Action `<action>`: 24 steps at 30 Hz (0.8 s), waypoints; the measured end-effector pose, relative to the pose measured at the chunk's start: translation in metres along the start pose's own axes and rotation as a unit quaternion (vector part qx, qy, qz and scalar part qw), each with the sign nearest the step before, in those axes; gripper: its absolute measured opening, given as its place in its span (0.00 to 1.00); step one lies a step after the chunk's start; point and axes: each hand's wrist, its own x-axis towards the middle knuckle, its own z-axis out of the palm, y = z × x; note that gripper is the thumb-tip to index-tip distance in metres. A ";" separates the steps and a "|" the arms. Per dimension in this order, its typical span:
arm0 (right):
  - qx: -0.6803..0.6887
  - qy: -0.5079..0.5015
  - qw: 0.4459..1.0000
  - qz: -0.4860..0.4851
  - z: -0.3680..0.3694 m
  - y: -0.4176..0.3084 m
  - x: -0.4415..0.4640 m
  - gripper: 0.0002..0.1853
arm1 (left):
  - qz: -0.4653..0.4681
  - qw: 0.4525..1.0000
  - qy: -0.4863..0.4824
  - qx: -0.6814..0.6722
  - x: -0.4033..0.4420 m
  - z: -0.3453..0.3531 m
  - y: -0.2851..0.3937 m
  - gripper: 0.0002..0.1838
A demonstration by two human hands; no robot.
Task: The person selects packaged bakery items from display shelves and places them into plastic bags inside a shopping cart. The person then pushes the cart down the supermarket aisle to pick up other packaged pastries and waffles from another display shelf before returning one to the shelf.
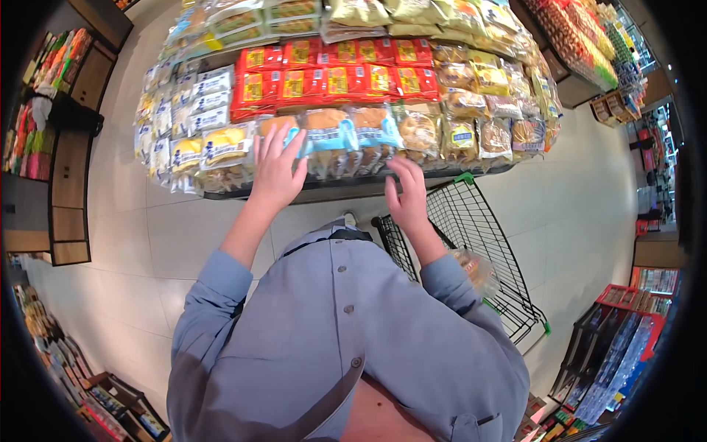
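My left hand (276, 171) lies with fingers spread over the front row of packaged breads, its fingertips on or just above a blue-and-clear bread pack (283, 127). Beside it sit two similar bread packs, a left one (325, 131) and a right one (377, 128). My right hand (409, 193) hovers by the front edge of the display, thumb and fingers apart with nothing visible between them. Closest to its fingertips is a clear pack of round pastries (420, 132). Left of my left hand is a yellow-and-white pack (227, 144).
Red packs (324, 85) fill the middle of the display (309, 193). A black wire shopping cart (486, 221) with green corners stands at my right, holding a clear bag (475, 271). Shelves (71, 184) line the left side, and stacked goods (607, 361) stand at lower right.
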 end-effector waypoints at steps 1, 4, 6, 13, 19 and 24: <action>-0.022 -0.005 0.999 -0.038 0.008 -0.014 0.017 0.19 | -0.027 0.999 0.007 0.034 -0.013 -0.007 -0.012 0.28; -0.123 -0.011 0.989 -0.075 0.047 -0.031 0.043 0.23 | -0.074 0.995 0.001 0.063 -0.044 -0.022 -0.044 0.34; -0.171 -0.041 0.983 -0.061 0.069 -0.034 0.045 0.24 | -0.041 0.996 -0.024 0.075 -0.058 -0.033 -0.055 0.36; -0.180 0.006 0.983 -0.035 0.085 -0.046 0.022 0.23 | 0.058 0.995 -0.049 0.059 -0.063 -0.029 -0.087 0.43; -0.156 -0.029 0.987 0.033 0.062 -0.065 -0.083 0.22 | 0.087 0.993 -0.046 0.061 -0.069 -0.020 -0.088 0.43; -0.266 -0.065 0.943 0.190 0.037 -0.010 -0.220 0.29 | 0.019 0.999 0.033 0.036 -0.082 -0.036 -0.074 0.41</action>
